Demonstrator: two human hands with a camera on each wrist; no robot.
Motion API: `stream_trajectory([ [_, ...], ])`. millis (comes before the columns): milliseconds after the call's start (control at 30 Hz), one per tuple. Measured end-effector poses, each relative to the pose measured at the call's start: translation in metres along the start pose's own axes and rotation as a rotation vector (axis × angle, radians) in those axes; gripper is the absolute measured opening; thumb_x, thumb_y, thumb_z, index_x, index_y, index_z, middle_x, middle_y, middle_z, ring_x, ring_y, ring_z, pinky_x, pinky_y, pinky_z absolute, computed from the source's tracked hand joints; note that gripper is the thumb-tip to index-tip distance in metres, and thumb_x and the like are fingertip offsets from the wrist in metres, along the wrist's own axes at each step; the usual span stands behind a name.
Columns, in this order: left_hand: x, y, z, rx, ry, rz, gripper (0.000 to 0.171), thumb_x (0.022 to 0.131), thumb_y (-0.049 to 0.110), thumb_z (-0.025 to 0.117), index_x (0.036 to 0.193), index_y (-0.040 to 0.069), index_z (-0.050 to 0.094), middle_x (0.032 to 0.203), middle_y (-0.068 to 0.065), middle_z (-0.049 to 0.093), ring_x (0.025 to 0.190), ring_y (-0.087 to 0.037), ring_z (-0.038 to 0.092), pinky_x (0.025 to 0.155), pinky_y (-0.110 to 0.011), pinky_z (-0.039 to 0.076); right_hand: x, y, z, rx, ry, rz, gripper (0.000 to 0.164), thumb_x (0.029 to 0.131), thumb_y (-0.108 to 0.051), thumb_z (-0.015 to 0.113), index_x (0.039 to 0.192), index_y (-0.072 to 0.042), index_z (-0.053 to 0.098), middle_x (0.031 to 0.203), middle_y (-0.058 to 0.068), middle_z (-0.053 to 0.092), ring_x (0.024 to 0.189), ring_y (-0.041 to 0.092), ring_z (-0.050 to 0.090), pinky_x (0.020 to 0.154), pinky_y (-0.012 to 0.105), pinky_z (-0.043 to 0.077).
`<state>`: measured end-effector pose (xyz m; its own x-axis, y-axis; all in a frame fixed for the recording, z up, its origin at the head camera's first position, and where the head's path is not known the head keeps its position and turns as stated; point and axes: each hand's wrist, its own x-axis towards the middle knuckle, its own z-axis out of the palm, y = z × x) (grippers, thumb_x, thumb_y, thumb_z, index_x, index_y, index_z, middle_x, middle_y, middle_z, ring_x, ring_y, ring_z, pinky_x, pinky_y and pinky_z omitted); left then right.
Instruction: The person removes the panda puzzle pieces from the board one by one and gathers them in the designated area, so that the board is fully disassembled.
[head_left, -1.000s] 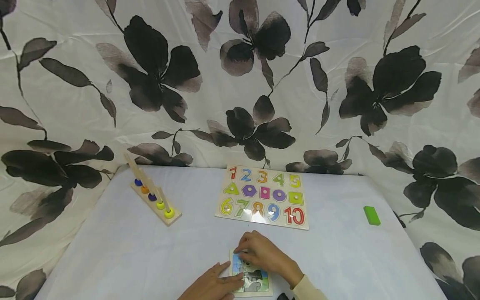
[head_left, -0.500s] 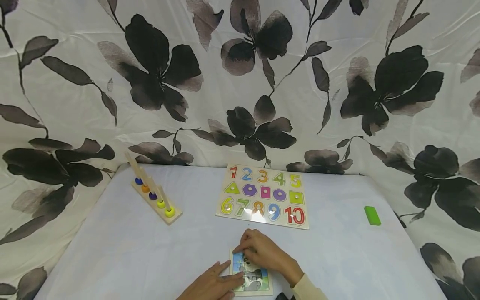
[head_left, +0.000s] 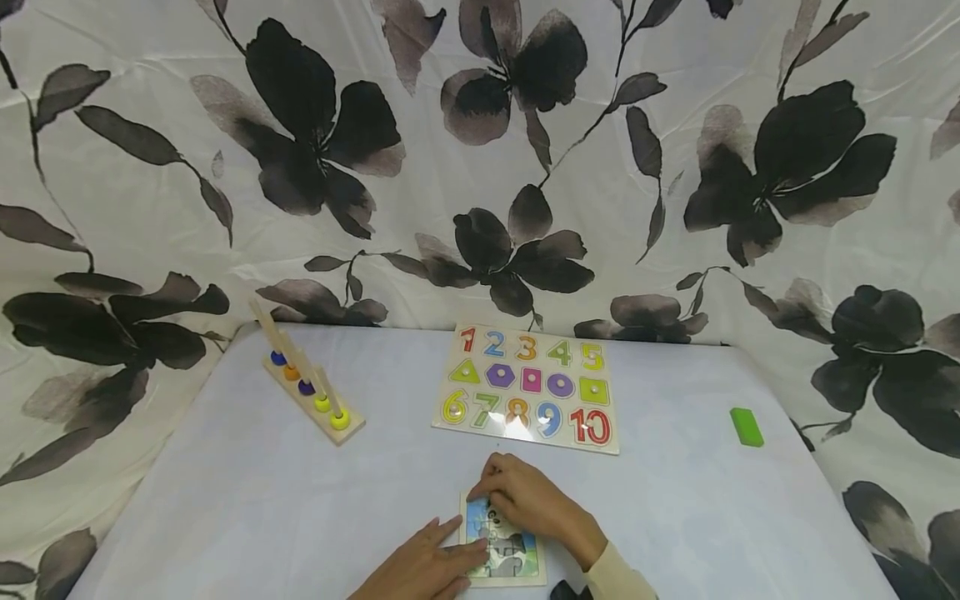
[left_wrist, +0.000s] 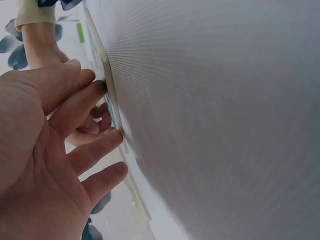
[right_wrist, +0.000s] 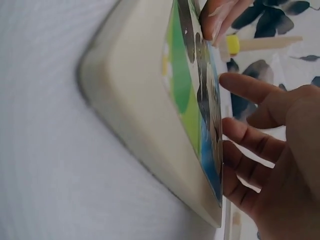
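Note:
A small panda jigsaw puzzle (head_left: 512, 568) in a pale wooden tray lies at the table's near edge. My left hand (head_left: 426, 560) rests over its left side with fingers extended, one fingertip at the tray's edge and another on the picture. From the right, my right hand (head_left: 531, 502) reaches over the top of the puzzle, its index fingertip touching near the upper left corner. In the right wrist view the fingers of that hand (right_wrist: 270, 145) are spread and bent a little along the picture, pinching nothing visible. Part of the picture's upper right is hidden beneath it.
Behind the puzzle lies a number and shape board (head_left: 527, 388). A wooden peg stand (head_left: 311, 396) with coloured beads stands to the left. A green block (head_left: 746, 427) lies far right. A floral cloth (head_left: 517, 167) hangs behind the table.
The right hand's fingers have shifted slightly at the puzzle's top, and more of the panda's face shows. My left hand stays nearly still. The head view has tilted a little.

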<state>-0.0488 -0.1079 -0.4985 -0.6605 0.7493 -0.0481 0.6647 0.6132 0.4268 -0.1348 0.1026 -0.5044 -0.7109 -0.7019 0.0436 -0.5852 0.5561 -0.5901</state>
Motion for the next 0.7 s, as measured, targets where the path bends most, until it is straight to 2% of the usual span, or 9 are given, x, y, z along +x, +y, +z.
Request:
stream_trajectory([
  [233, 0.0, 0.0, -0.001, 0.004, -0.003, -0.01, 0.035, 0.095, 0.024, 0.056, 0.129, 0.02, 0.06, 0.132, 0.003, 0.059, 0.125, -0.038, 0.051, 0.097, -0.057, 0.043, 0.004, 0.001, 0.009, -0.022, 0.035, 0.002, 0.028, 0.094, -0.007, 0.054, 0.097, -0.028, 0.072, 0.102, -0.014, 0.053, 0.094, 0.001, 0.05, 0.089, 0.026, 0.047],
  [433, 0.001, 0.0, 0.001, 0.002, 0.015, 0.011, 0.034, 0.096, 0.025, 0.055, 0.129, 0.02, 0.061, 0.131, 0.002, 0.06, 0.123, -0.039, 0.052, 0.095, -0.057, 0.045, 0.002, 0.001, 0.014, 0.003, 0.056, 0.028, 0.027, 0.095, -0.007, 0.053, 0.095, -0.027, 0.07, 0.102, -0.015, 0.052, 0.095, 0.002, 0.05, 0.09, 0.028, 0.046],
  [700, 0.002, -0.001, 0.0, 0.012, 0.01, 0.002, 0.034, 0.096, 0.026, 0.056, 0.129, 0.02, 0.06, 0.132, 0.003, 0.059, 0.124, -0.038, 0.051, 0.095, -0.058, 0.045, 0.002, 0.0, 0.011, 0.061, 0.065, 0.026, 0.024, 0.098, -0.011, 0.05, 0.096, -0.026, 0.069, 0.101, -0.015, 0.053, 0.095, 0.001, 0.049, 0.089, 0.028, 0.046],
])
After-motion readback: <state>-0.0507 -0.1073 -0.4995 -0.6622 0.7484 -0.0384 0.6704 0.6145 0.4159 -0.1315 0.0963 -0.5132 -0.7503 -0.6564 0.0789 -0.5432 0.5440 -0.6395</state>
